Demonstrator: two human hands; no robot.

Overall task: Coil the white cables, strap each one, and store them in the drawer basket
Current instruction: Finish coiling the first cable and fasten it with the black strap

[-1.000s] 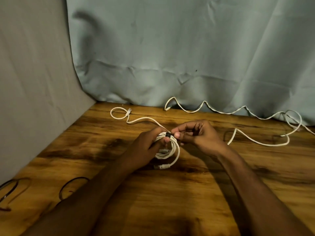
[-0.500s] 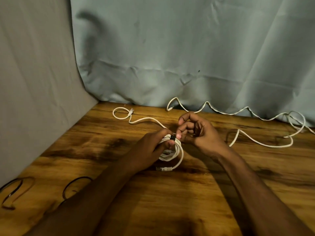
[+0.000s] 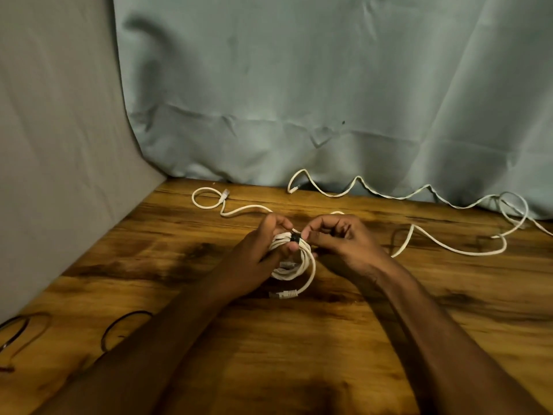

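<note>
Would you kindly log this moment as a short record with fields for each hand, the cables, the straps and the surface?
left hand: left hand grips the coiled white cable
right hand: right hand pinches the black strap at the coil's top
loose cables: one loose white cable behind the hands, another long white cable to the right
spare straps: two dark straps at front left
surface: wooden table
basket: not in view

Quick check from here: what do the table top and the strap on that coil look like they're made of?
Table top: looks like wood or a wood-look laminate, brown with dark grain streaks and a slight sheen; which one I cannot tell. Strap round the coiled white cable: a narrow black band, matte, probably fabric or hook-and-loop, too small to be sure.
</note>
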